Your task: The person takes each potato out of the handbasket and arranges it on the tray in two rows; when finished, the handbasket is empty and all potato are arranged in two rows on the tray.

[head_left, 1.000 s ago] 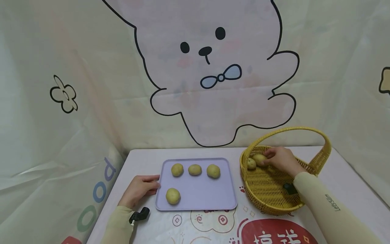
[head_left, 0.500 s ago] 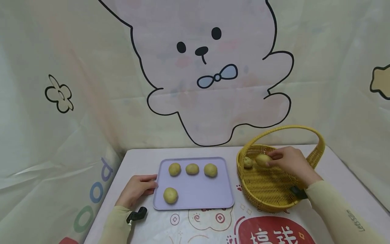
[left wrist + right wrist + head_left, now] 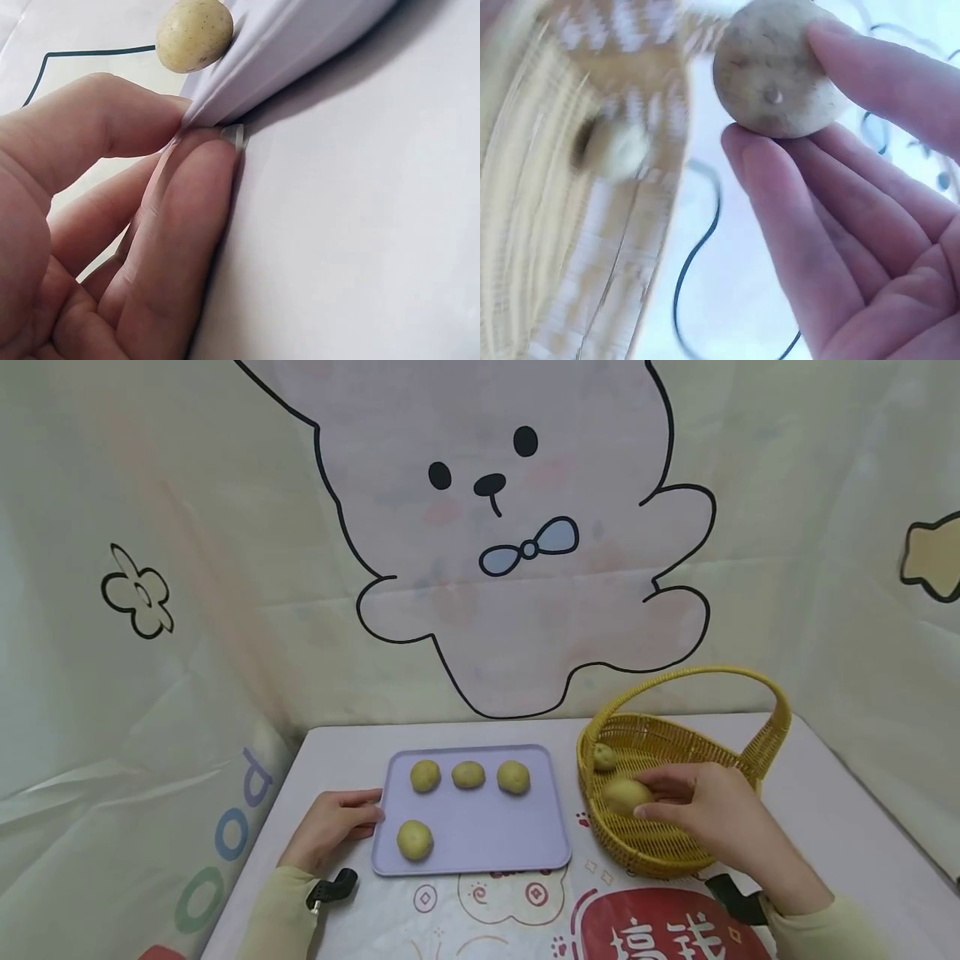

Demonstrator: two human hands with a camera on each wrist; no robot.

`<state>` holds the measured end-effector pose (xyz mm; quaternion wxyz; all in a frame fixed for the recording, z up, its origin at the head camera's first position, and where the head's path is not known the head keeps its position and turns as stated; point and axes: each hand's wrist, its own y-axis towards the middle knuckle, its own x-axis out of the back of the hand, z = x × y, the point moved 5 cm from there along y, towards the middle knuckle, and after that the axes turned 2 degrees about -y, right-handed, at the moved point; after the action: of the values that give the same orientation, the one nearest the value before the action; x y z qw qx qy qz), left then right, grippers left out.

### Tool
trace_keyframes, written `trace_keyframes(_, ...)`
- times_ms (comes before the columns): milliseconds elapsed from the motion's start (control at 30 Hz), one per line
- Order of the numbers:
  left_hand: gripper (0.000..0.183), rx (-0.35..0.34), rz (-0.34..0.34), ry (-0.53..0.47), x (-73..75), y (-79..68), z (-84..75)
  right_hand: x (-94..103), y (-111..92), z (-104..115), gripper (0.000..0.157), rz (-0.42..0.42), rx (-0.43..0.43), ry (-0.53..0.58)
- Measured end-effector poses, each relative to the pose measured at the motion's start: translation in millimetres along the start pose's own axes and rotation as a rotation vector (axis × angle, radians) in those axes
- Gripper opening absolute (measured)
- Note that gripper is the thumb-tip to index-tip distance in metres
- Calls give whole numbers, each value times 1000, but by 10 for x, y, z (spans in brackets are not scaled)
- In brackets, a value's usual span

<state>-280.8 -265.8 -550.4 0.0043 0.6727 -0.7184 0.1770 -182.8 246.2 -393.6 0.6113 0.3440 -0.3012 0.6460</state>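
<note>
Between the thumb and fingers of my right hand (image 3: 712, 810) is a potato (image 3: 626, 797), held over the near part of the yellow wicker basket (image 3: 652, 860). The right wrist view shows this potato (image 3: 772, 71) at my fingertips, with the blurred basket to its left. One smaller potato (image 3: 603, 757) lies inside at the basket's left wall. My left hand (image 3: 333, 827) pinches the left rim of the lilac tray (image 3: 487, 843); the left wrist view shows thumb and fingers on either side of that rim. On the tray, three potatoes (image 3: 468, 775) form a back row, and another (image 3: 415, 840) sits front left.
The basket's tall handle (image 3: 712, 670) arches over its back. Tray and basket stand side by side on a white table (image 3: 345, 752) with a printed cover. A cartoon-printed cloth (image 3: 495, 635) hangs behind. Black wrist mounts (image 3: 333, 888) are on both arms.
My right hand has lifted the potato from the basket's back left and brought it toward the basket's near side. My left hand stays at the tray rim. The head view has shifted slightly.
</note>
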Motion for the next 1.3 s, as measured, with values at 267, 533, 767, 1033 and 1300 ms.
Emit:
trace_keyframes(267, 48, -5, 5, -24, 18, 4, 6, -480, 58, 479, 38, 55, 26, 178)
trace_keyframes(533, 45, -3, 1, -36, -13, 38, 16, -1075, 321, 737, 37, 139, 78, 313)
trace_keyframes(767, 46, -3, 6, -38, -14, 33, 21, -1517, 549, 873, 36, 176, 144, 296)
trace_keyframes(1033, 48, -6, 13, -41, -20, 47, 11, -1767, 609, 942, 33, 234, 136, 330)
trace_keyframes(1300, 47, -5, 6, -45, -17, 24, 20, -1875, 620, 955, 31, 279, 133, 300)
